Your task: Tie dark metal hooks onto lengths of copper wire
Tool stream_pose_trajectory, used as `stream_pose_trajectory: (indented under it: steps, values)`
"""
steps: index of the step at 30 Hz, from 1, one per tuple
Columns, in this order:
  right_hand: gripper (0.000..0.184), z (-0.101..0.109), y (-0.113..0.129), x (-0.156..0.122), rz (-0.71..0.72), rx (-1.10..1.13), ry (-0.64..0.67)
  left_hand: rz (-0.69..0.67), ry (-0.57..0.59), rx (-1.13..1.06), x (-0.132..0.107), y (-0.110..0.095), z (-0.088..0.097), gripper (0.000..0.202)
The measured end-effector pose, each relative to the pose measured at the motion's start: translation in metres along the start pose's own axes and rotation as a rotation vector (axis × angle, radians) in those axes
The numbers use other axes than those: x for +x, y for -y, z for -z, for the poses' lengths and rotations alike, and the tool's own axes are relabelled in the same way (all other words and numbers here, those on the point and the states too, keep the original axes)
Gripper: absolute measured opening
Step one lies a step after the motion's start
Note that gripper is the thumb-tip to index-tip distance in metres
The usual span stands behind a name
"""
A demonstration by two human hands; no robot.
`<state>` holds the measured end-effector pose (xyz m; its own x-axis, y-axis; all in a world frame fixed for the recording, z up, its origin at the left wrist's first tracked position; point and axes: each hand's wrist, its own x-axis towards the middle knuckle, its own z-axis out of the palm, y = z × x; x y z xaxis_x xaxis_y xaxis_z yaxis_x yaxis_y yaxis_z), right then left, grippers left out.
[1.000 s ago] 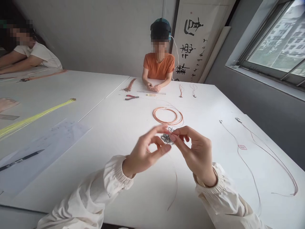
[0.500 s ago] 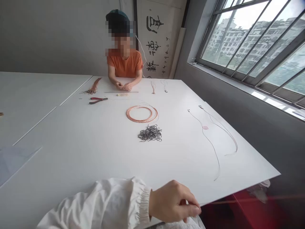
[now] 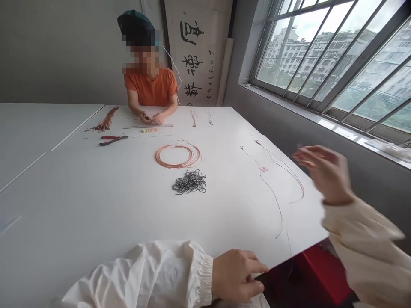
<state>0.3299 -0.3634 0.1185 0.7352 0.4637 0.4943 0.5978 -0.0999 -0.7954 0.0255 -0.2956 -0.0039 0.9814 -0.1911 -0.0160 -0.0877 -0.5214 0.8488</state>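
Note:
My left hand (image 3: 240, 274) rests at the table's front edge, thumb and index finger apart, with nothing visible in it. My right hand (image 3: 332, 173) is raised above the table's right edge, slightly blurred. Its fingertips are pinched together, and whatever they hold is too small and smeared to name. Below and left of it, two strands with small metal ends lie on the table: a line with a pink tag (image 3: 263, 169) and a looped line (image 3: 290, 172). Another thin line (image 3: 288, 241) droops over the front edge; where its upper end goes is unclear.
A dark pile of hooks (image 3: 189, 182) and a copper-coloured coil of line (image 3: 160, 161) lie mid-table. Beyond are red-handled pliers (image 3: 113, 139), a bundle of copper-coloured strands (image 3: 107, 119), and a person in an orange shirt (image 3: 150, 89). Something red (image 3: 324, 273) stands below the table edge.
My right hand has come into view, raised at the right. My left hand stays at the table edge, its fingers stretched out more. The view has turned slightly right.

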Motion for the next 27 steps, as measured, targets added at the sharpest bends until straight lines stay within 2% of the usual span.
stream_pose_trajectory:
  steps: [2, 5, 7, 9, 14, 18, 22, 27]
  values:
    - [0.021, -0.051, -0.030, 0.023, -0.119, -0.070, 0.114, 0.000, -0.065, -0.022, -0.013, 0.003, 0.004, 0.034]
    - [0.021, -0.128, -0.070, 0.054, -0.228, -0.216, 0.176, 0.034, -0.185, -0.053, -0.034, 0.005, 0.011, 0.028]
    - [0.024, -0.166, -0.090, 0.070, -0.286, -0.315, 0.205, 0.090, -0.252, -0.084, -0.048, 0.007, 0.015, 0.027]
    - [0.027, -0.190, -0.103, 0.083, -0.329, -0.398, 0.224, 0.150, -0.316, -0.127, -0.060, 0.008, 0.018, 0.026]
    - [0.032, -0.219, -0.124, 0.103, -0.371, -0.538, 0.250, 0.257, -0.455, -0.270, -0.076, 0.012, 0.020, 0.024]
    - [0.032, -0.233, -0.135, 0.112, -0.382, -0.606, 0.262, 0.290, -0.462, -0.336, -0.078, 0.014, 0.019, 0.022]
    - [0.032, -0.238, -0.141, 0.115, -0.395, -0.648, 0.263, 0.296, -0.473, -0.336, -0.077, 0.015, 0.019, 0.022]
    - [0.032, -0.232, -0.140, 0.111, -0.407, -0.697, 0.278, 0.279, -0.452, -0.326, -0.078, 0.019, 0.018, 0.022]
